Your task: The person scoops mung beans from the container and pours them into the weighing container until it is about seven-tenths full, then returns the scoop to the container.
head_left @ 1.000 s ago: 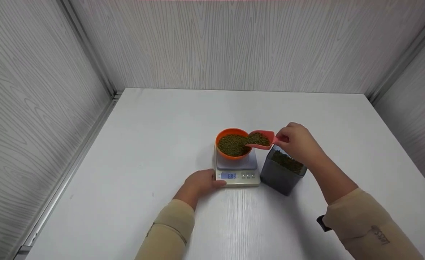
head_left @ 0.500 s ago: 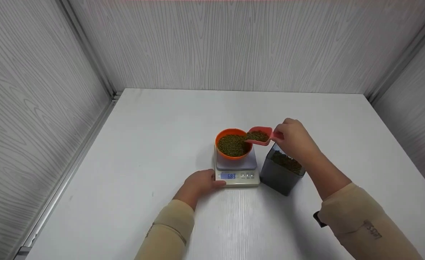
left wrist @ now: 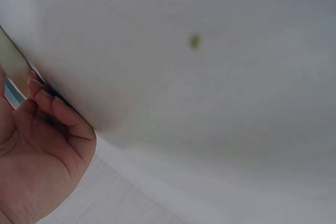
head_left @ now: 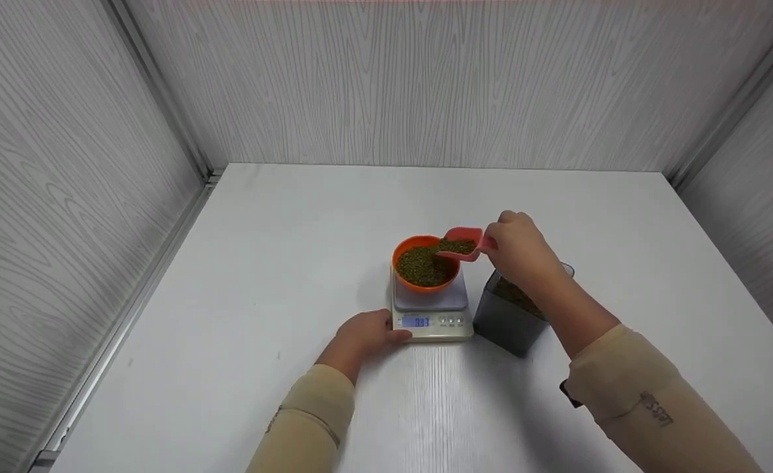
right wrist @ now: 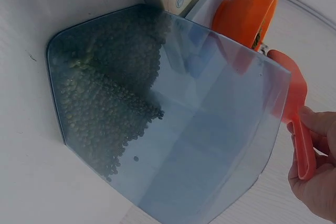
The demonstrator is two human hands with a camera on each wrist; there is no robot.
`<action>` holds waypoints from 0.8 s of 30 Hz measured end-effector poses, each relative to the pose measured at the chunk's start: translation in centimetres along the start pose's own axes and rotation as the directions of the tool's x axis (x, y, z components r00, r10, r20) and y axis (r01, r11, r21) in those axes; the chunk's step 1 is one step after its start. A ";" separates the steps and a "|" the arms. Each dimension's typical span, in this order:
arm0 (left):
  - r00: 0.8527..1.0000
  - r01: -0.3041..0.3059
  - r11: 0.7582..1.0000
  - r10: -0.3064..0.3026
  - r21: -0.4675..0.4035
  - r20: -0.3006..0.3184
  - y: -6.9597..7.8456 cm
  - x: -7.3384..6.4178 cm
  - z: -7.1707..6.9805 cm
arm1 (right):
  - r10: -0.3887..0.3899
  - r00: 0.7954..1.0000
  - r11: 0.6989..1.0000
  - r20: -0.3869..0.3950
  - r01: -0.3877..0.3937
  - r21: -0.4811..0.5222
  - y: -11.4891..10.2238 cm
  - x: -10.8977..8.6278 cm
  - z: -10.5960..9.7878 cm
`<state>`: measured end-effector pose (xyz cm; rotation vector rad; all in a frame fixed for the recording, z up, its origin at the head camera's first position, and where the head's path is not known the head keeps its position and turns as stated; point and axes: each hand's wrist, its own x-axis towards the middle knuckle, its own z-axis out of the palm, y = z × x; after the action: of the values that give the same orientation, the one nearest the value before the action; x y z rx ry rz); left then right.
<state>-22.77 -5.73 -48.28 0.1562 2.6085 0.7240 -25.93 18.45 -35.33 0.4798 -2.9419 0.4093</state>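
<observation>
In the head view an orange bowl (head_left: 419,286) of small green beans, which look like mung beans, sits on a white digital kitchen scale (head_left: 433,302). My right hand (head_left: 521,248) pinches the handle of a red scoop (head_left: 463,232) that carries more beans, its lip over the bowl's right rim. My left hand (head_left: 364,332) grips the scale's front left corner, thumb on the front edge. In the left wrist view the left fingers (left wrist: 65,114) curl against the scale's side. The right wrist view shows the scoop's handle (right wrist: 303,148) between thumb and fingers.
Close to the scale's right side stands a clear, greyish square container (head_left: 511,325), partly filled with beans (right wrist: 105,98); the right forearm passes over it. A white table (head_left: 294,243) lies beneath everything, with pale wood-grain panels (head_left: 399,85) at the back and sides.
My right hand and the scoop have moved left, with the scoop further over the bowl. The digits on the scale's display have changed. My left hand has kept its place.
</observation>
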 end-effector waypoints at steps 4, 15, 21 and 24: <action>1.000 0.001 1.000 -0.001 0.005 -0.005 0.1 -0.1 0.0 | 0.001 1.000 1.000 0.005 -0.001 -0.031 -0.5 0.3 0.2; 1.000 0.004 0.999 -0.004 0.041 0.005 0.0 0.1 0.1 | -0.027 1.000 0.996 0.009 0.028 -0.079 -2.1 0.5 0.4; 1.000 0.020 0.999 -0.020 0.033 0.005 0.2 0.0 0.0 | -0.086 0.996 0.992 -0.025 0.084 -0.089 -2.9 0.3 0.4; 1.000 0.015 0.999 -0.015 0.034 0.001 0.2 0.0 0.0 | -0.112 0.993 0.989 -0.044 0.107 -0.106 -3.2 0.4 0.4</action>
<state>-22.76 -5.56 -48.18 0.1473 2.6188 0.6749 -25.26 15.33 -34.90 0.6053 -2.8546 0.2501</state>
